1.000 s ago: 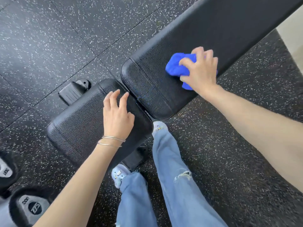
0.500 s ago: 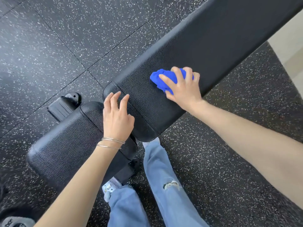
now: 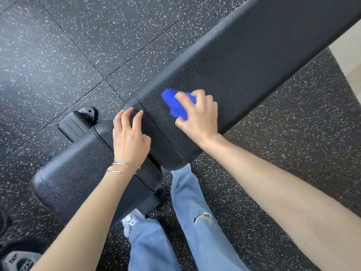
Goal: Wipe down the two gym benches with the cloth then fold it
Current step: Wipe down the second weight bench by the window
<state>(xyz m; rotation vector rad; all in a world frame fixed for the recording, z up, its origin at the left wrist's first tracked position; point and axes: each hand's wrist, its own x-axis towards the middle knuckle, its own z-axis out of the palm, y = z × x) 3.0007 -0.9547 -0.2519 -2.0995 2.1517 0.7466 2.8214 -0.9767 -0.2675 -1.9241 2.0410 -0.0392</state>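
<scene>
We are gripping the bunched blue cloth in our right hand, its folds poking out past our fingertips onto the long bench pad. Our left hand is resting on that pad's end, with the seat pad lying behind the fingers, under our wrist.

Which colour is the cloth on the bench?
Bright blue; the cloth shows best in the head view.

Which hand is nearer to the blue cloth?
Right. The right hand grips the blue cloth on the long pad; the left hand rests at that pad's end, apart from the cloth.
</scene>
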